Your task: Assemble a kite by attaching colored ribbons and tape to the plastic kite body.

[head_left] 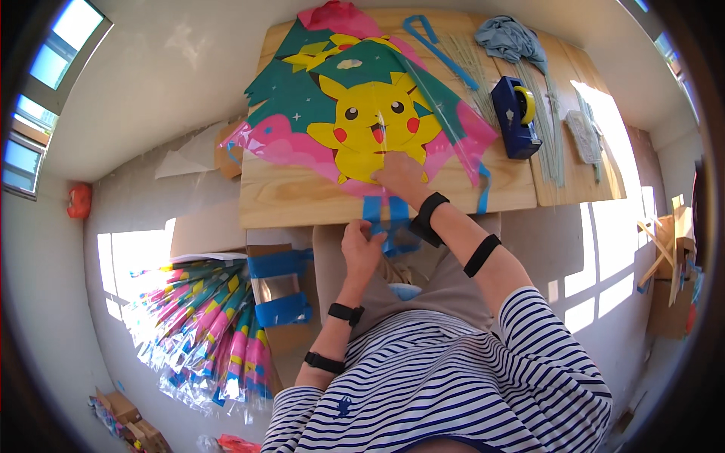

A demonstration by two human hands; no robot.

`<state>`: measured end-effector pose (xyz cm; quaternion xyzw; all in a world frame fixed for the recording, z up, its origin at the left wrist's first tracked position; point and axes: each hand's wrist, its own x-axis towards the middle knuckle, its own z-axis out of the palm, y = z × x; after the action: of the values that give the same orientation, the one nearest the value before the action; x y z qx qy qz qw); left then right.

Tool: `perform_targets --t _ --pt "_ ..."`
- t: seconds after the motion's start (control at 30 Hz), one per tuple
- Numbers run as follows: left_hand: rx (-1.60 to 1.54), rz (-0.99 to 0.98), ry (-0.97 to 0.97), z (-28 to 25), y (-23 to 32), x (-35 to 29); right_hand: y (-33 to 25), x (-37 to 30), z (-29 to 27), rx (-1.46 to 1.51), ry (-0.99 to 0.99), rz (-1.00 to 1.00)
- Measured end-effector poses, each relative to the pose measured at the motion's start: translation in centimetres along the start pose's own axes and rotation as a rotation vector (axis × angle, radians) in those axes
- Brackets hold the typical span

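Observation:
A kite [372,143] of thin shiny film, green and pink with a yellow cartoon creature, lies on the wooden table. Two blue tails [371,208] hang from its near edge over the table's edge. My left hand [361,248] is just below that edge, its thumb and fingers closed on a blue tail. On the lower middle of the kite rests my right hand [402,178], with its fingers curled closed. What its fingertips hold, if anything, is hidden. Another kite [332,49] with a similar print lies behind, partly covered.
A blue tape dispenser [516,121] with a yellow roll stands at right, near thin pale rods [553,136], a clear plastic box [583,136] and a grey-blue cloth [511,41]. Many wrapped kites [204,325] fan out at lower left beside a blue-taped cardboard box [276,264].

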<state>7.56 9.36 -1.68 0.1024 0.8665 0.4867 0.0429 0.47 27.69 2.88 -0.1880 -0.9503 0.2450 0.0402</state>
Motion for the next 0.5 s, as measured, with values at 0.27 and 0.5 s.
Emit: perform_targets --t 0.27,0.5 --pt "-0.883 -0.601 -0.108 0.7 -3.1 1.5 3.0 0.6 0.8 0.098 0.008 0.133" --pt "-0.935 -0.700 -0.366 -0.5 0.9 0.6 5.5 -3.4 -2.0 0.216 -0.074 0.268"
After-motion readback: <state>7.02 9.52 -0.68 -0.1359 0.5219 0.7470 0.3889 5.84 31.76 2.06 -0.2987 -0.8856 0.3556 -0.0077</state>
